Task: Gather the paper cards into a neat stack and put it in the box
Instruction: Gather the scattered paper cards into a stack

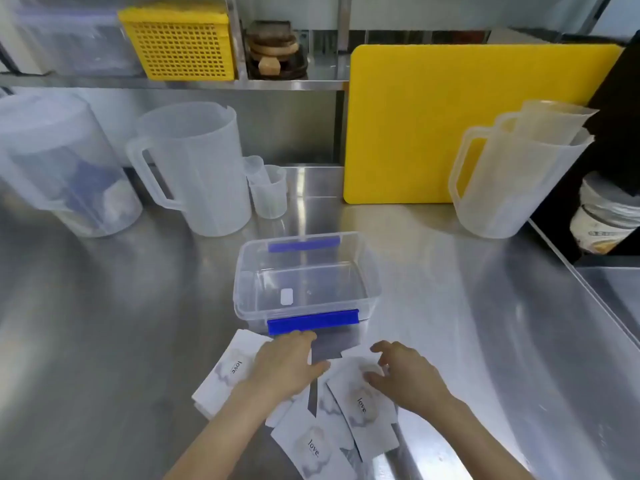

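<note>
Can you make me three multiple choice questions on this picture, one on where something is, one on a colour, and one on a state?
1. Where is the clear box relative to the paper cards?
A. Just beyond them on the steel counter
B. On the shelf
C. Inside a jug

2. What colour are the box's clips?
A. Yellow
B. Blue
C. Red

3. What state are the cards in?
A. Stacked inside the box
B. Spread loose and overlapping on the counter
C. Held up in the air

Answers:
1 A: the box sits on the counter directly past the cards.
2 B: both latches are blue.
3 B: the cards lie fanned under the left hand and right hand, and no cards are in the box.
</note>
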`<state>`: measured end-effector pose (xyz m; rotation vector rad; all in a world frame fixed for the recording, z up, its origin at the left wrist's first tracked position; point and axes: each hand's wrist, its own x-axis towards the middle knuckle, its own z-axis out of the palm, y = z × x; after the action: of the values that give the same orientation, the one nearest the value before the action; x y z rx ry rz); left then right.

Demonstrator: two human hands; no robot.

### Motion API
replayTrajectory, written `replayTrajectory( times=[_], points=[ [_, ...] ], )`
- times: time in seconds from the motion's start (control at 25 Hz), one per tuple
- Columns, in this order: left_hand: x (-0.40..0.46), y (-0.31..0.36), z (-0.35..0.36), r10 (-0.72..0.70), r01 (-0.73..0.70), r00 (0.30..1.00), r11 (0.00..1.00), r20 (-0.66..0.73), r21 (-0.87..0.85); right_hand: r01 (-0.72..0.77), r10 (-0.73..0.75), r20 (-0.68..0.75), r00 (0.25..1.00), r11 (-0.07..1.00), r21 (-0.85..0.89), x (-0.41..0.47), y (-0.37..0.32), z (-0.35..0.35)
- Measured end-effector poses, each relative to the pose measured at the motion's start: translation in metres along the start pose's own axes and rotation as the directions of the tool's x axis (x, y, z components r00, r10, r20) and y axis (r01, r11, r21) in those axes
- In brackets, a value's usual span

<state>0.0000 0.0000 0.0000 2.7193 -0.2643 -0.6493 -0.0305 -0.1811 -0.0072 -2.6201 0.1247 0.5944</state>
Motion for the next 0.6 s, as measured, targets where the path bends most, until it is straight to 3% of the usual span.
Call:
replayTrajectory(
  times=[0.24, 0.6],
  points=[
    [0.006, 0.001, 0.045, -0.006, 0.006, 0.998, 1.0, 0.065, -0.004, -0.109, 0.11, 0.108, 0.988, 0.994, -0.012, 0.0, -0.001, 0.031],
    [0.013, 0.002, 0.071, 0.001, -0.006, 0.998, 0.996, -0.056, -0.091, -0.105, 0.108, 0.054, 0.993, 0.993, -0.047, 0.006, -0.005, 0.048]
  ],
)
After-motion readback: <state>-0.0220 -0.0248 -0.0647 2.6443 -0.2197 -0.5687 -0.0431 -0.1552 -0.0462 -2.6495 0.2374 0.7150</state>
